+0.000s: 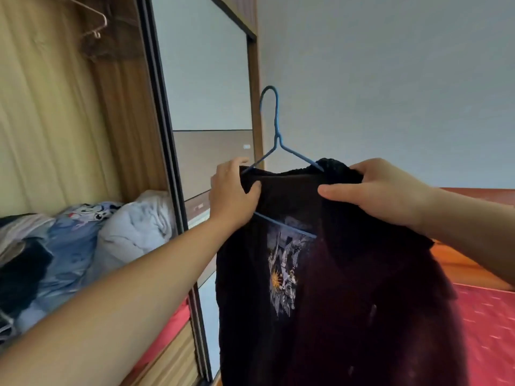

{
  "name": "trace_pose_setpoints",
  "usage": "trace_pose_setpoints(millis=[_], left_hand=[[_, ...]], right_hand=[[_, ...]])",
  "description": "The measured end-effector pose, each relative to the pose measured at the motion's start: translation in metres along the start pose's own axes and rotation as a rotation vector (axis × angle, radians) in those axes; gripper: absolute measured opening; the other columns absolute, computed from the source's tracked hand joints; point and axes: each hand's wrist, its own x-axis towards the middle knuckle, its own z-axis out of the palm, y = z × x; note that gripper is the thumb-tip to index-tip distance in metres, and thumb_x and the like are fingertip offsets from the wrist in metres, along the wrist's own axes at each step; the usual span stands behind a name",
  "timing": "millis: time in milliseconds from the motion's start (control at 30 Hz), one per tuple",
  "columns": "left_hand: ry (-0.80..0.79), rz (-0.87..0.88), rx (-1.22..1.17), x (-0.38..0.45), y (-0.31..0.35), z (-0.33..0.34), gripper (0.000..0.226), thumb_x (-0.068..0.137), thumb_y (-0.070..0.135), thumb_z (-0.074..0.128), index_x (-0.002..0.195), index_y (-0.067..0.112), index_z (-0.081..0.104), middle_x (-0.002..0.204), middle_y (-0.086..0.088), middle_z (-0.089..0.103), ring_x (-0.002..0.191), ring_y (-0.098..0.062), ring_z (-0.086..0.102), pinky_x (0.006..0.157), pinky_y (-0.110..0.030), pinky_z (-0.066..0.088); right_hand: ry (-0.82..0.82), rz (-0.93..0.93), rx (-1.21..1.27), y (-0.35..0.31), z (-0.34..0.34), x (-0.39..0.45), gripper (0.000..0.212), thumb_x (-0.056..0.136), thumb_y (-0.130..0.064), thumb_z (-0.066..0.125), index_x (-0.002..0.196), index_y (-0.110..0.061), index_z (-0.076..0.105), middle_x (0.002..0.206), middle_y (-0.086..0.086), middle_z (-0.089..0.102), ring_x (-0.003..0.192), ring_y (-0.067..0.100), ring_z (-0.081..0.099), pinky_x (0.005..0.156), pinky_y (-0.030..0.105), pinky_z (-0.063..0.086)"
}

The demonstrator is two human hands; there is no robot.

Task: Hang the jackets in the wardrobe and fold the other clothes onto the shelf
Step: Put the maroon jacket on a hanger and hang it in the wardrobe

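Dark jacket [334, 274] draped on a blue hanger [274, 129], held up between both hands; the hanger's bar runs across from hand to hand, hook pointing up above them. Left hand [234, 195] grips the near shoulder of the jacket and hanger end, fingers curled round the cloth; right hand [381, 188] pinches the far shoulder at the collar. The wardrobe [55, 121] opening lies to the left of both hands, so the left hand is nearer; its rail is out of view, only a bare hanger [94, 23] showing above. The jacket's lower part is cut off; motion blur softens its print
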Motion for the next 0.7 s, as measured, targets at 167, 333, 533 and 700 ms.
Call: trace_pose_setpoints(millis=[167, 333, 533, 700], left_hand=[[-0.144, -0.858, -0.651, -0.029, 0.018, -0.030, 0.039, 0.093, 0.031, 0.060, 0.126, 0.013, 0.050, 0.107, -0.003, 0.060, 0.097, -0.018, 0.060, 0.085, -0.035, 0.053], [-0.182, -0.938, -0.886, -0.018, 0.024, -0.068, 0.014, 0.099, 0.010, 0.049, 0.087, 0.009, 0.057, 0.078, -0.004, 0.062, 0.069, -0.013, 0.060, 0.059, -0.027, 0.054], [-0.120, -0.826, -0.897, 0.009, 0.016, -0.116, 0.016, 0.097, 0.005, 0.050, 0.088, 0.006, 0.063, 0.082, -0.003, 0.064, 0.064, -0.009, 0.058, 0.053, -0.023, 0.055], [-0.169, -0.480, -0.630, 0.021, 0.001, -0.153, 0.042, 0.090, 0.059, 0.055, 0.115, 0.026, 0.064, 0.106, 0.002, 0.072, 0.084, -0.013, 0.068, 0.074, -0.031, 0.054]], right_hand=[[-0.065, -0.078, 0.066, -0.030, -0.001, 0.016, 0.040, 0.082, -0.041, 0.072, 0.089, -0.002, 0.070, 0.077, 0.012, 0.068, 0.063, 0.022, 0.062, 0.063, 0.029, 0.048], [-0.123, -0.170, 0.052, -0.058, 0.008, 0.028, 0.044, 0.081, -0.043, 0.072, 0.090, 0.000, 0.069, 0.078, 0.015, 0.068, 0.065, 0.024, 0.062, 0.063, 0.030, 0.045], [-0.120, -0.235, 0.076, -0.105, 0.008, 0.056, 0.039, 0.081, -0.039, 0.073, 0.087, -0.001, 0.069, 0.078, 0.013, 0.068, 0.065, 0.021, 0.062, 0.058, 0.027, 0.044], [-0.052, -0.295, 0.129, -0.164, 0.019, 0.099, 0.041, 0.081, -0.039, 0.074, 0.095, -0.001, 0.065, 0.089, 0.012, 0.066, 0.072, 0.023, 0.061, 0.064, 0.029, 0.046]])
